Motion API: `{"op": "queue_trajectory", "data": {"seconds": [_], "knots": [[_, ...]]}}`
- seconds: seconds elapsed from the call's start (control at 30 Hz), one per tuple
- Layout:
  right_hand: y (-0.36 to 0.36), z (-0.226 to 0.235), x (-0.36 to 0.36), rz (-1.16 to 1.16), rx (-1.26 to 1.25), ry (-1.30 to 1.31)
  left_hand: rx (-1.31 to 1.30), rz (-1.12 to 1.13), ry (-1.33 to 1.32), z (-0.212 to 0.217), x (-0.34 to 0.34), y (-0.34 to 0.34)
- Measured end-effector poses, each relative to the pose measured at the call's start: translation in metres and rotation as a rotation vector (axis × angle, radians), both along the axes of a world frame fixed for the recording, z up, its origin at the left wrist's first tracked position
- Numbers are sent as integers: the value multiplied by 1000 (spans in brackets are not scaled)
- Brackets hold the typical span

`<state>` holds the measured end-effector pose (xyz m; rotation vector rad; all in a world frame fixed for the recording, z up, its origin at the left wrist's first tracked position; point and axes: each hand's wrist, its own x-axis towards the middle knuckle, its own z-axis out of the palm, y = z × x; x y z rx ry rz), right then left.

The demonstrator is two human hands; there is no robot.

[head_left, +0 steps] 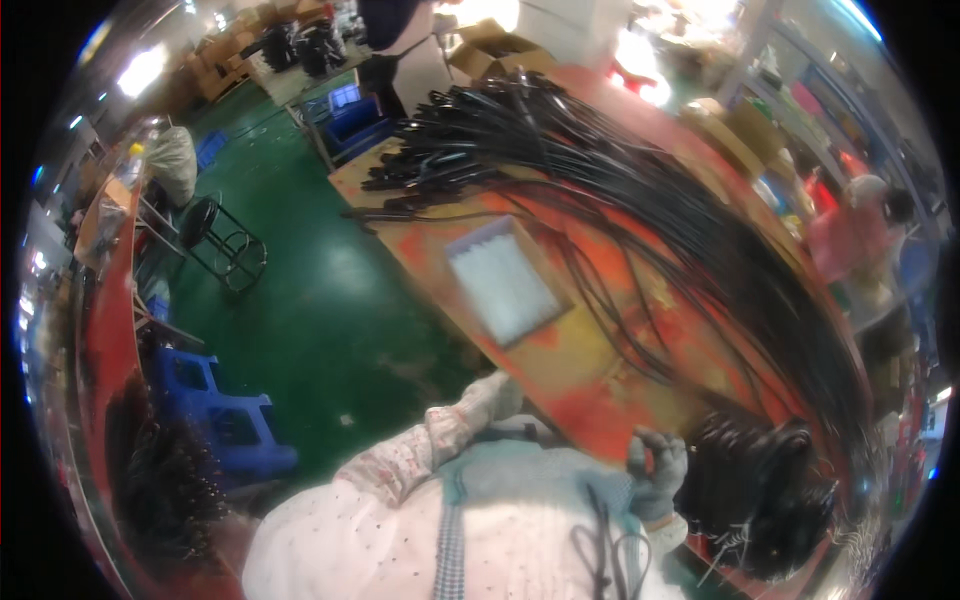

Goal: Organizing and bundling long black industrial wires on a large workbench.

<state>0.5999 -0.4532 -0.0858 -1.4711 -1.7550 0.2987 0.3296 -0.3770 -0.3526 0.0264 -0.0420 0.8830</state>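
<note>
Grey-gloved, our right hand (pixel 656 480) has its fingers (pixel 671 458) loosely curled, with a narrow gap and nothing seen between them. Just right of those fingers, coiled black cables (pixel 752 462) lie heaped on the tabletop (pixel 590 385), thin pale strands (pixel 733 552) showing on the near side. Our left hand (pixel 503 393), past a floral sleeve (pixel 400 458), is at the tabletop's left edge; it is too blurred for us to tell whether its fingers are wide, narrow or holding anything. Beyond those left fingers, near them, we see an open box (pixel 548 262) filled with white pieces (pixel 505 290). Farther out from the right fingers, loose black cables (pixel 600 300) curve over the worn red and yellow surface, and past them a long black cable bundle (pixel 690 215) sweeps across the tabletop. Well apart to the left of our left fingers, a blue stool (pixel 235 405) stands on the green floor (pixel 330 300); farther off is a round-seated black stool (pixel 200 222). Farthest from both hands, beyond the bundle, we make out another person (pixel 412 62) beside an open cardboard box (pixel 497 50).
</note>
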Motion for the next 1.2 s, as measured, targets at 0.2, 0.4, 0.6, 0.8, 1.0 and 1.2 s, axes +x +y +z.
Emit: {"op": "queue_trajectory", "data": {"seconds": [0.2, 0.4, 0.6, 0.8, 1.0, 1.2], "knots": [[72, 14, -101, 185, 67, -190, -636, 278, 926, 117, -114, -3], [127, 1, -117, 133, -160, -442, -587, 366, 709, 83, -186, 33], [178, -29, -116, 18, -366, -479, -457, 349, 1205, 140, -192, 111], [254, -55, -130, -27, -705, -543, 1092, 569, 2616, 139, -222, 190], [331, -54, -191, 254, -680, -361, 1704, 482, 2623, 171, -219, 264], [362, -27, -244, 247, -510, -283, 1958, 48, 2686, 134, -257, 294]]}}
